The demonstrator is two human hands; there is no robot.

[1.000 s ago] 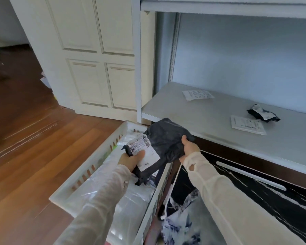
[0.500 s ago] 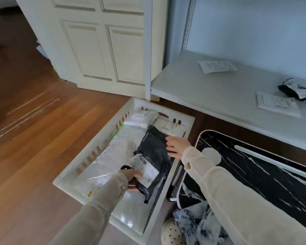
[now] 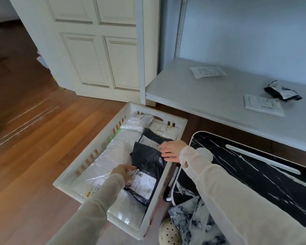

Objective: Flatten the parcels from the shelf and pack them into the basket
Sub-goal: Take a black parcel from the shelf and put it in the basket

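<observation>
Both hands flat on black parcel (image 3: 147, 160) in basket (image 3: 94, 152): left hand (image 3: 124, 172) pinching label end; right hand (image 3: 171, 151) fingers spread.

One white basket (image 3: 88, 167) sits on the floor. Two dark parcels lie in it, one (image 3: 147, 161) atop another (image 3: 154, 137). The shelf (image 3: 201, 96) carries one dark parcel (image 3: 283, 91) and two paper slips (image 3: 208, 71) (image 3: 263, 104).
</observation>
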